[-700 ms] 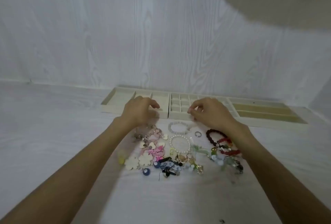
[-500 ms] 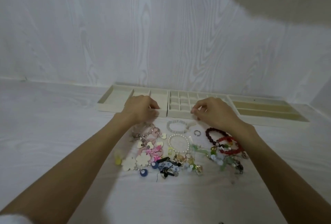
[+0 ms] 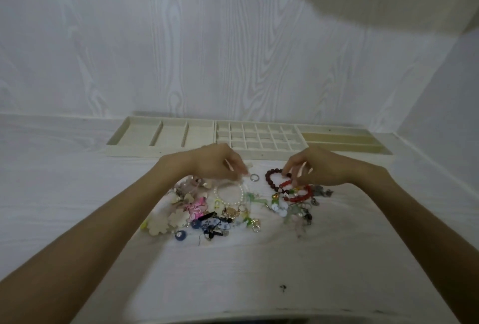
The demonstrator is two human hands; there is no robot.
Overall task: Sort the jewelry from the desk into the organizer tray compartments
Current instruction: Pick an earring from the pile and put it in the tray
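The dark red bead bracelet (image 3: 275,176) lies at the far right edge of the jewelry pile (image 3: 233,207) on the desk (image 3: 77,194); my right hand (image 3: 318,168) pinches its beads, and it should lift light and floppy, held by the strand. My left hand (image 3: 220,165) curls over the pearl bracelet (image 3: 234,198), though I cannot tell if it grips. The organizer tray (image 3: 261,153) waits just beyond, all compartments bare.

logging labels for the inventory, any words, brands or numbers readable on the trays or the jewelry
None: no text, brand, number or sign can be read anywhere.
The trays show plain cream walls with no print.
The pile of jewelry on the desk is too small and blurred to show any marking.
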